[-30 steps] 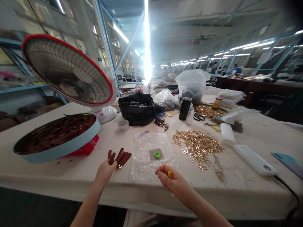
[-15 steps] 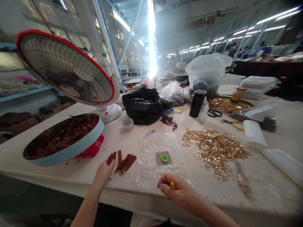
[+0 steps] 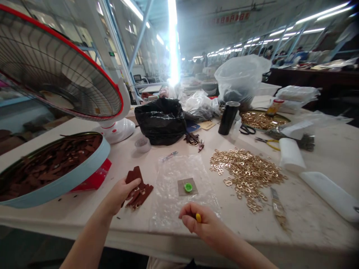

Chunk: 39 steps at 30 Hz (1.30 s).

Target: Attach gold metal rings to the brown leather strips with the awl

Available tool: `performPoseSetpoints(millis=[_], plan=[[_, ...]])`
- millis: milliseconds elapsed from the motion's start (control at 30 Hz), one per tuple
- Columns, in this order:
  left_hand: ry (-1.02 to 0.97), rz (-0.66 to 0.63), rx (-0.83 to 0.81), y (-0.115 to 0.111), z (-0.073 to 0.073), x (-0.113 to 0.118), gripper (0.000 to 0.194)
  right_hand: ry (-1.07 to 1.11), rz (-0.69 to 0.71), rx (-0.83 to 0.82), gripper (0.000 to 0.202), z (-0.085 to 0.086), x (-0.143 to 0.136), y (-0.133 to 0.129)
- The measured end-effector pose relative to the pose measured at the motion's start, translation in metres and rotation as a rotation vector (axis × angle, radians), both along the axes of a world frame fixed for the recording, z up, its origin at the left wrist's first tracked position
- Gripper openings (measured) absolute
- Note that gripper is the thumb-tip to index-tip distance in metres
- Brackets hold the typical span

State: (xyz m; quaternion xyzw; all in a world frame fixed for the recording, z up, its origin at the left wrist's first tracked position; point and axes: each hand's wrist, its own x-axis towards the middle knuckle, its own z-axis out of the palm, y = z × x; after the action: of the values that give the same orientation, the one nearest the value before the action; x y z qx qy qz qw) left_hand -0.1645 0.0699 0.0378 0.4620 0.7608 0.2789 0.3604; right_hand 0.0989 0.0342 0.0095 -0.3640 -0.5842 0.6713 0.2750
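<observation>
Several brown strips [image 3: 135,175] are gripped between the thumb and fingers of my left hand [image 3: 120,194], just over more brown strips [image 3: 144,196] with gold rings lying on the table. My right hand [image 3: 195,220] is curled round a tool with a yellow end [image 3: 198,217]; the rest of the tool is hidden in the fist. It rests over the near part of a clear plastic sheet [image 3: 168,175]. On that sheet, a green round cap [image 3: 188,187] sits on a small grey-brown square [image 3: 181,189]. A heap of gold rings [image 3: 246,168] lies to the right.
A fan [image 3: 117,129] and a blue-rimmed tray [image 3: 67,185] of brown strips stand at the left. Behind are a black bag [image 3: 161,125], a black cup [image 3: 228,118], scissors [image 3: 247,129] and yellow-handled pliers [image 3: 272,144]. White rolls [image 3: 291,155] lie at the right.
My left hand now holds up a bunch of brown strips over the others. The camera view has shifted right, so things appear further left. My right hand keeps its curled grip.
</observation>
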Motion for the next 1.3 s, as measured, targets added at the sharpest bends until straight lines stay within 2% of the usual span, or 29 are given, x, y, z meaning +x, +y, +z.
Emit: performPoseSetpoints(millis=[67,100,167,267,333,467,667,833,1000,1200,1300], plan=[[-0.141,-0.061,0.011,-0.014,0.015,0.029,0.031,0.033,-0.108,0.047,0.023,0.000,-0.005,0.003],[-0.295,-0.088,0.027,-0.021,0.021,0.044,0.029,0.036,-0.138,0.071,0.026,0.001,-0.006,0.004],[-0.462,-0.088,0.024,-0.033,0.027,0.073,0.029,0.043,-0.138,0.111,0.029,0.004,-0.007,0.005],[-0.514,-0.080,0.066,-0.044,0.026,0.103,0.027,0.095,-0.124,0.136,0.023,0.009,-0.002,0.003],[-0.488,-0.086,0.127,-0.047,0.023,0.114,0.025,0.177,-0.113,0.057,0.027,0.009,0.003,0.001],[-0.382,-0.134,0.234,-0.049,0.023,0.121,0.023,0.314,-0.074,-0.115,0.036,0.008,0.007,-0.002],[-0.220,-0.110,0.408,-0.057,0.034,0.129,0.016,0.375,-0.064,-0.181,0.040,0.009,0.006,-0.003],[-0.252,-0.128,0.316,-0.060,0.032,0.131,0.019,0.371,-0.065,-0.169,0.039,0.006,0.009,-0.003],[-0.310,-0.185,0.264,-0.056,0.023,0.132,0.027,0.367,-0.131,-0.065,0.038,0.001,0.010,-0.004],[-0.552,-0.013,0.145,-0.059,0.017,0.144,0.029,0.395,-0.188,0.061,0.036,0.000,0.010,-0.007],[-0.579,0.059,0.133,-0.060,0.019,0.154,0.029,0.383,-0.217,0.071,0.035,0.001,0.011,-0.007]])
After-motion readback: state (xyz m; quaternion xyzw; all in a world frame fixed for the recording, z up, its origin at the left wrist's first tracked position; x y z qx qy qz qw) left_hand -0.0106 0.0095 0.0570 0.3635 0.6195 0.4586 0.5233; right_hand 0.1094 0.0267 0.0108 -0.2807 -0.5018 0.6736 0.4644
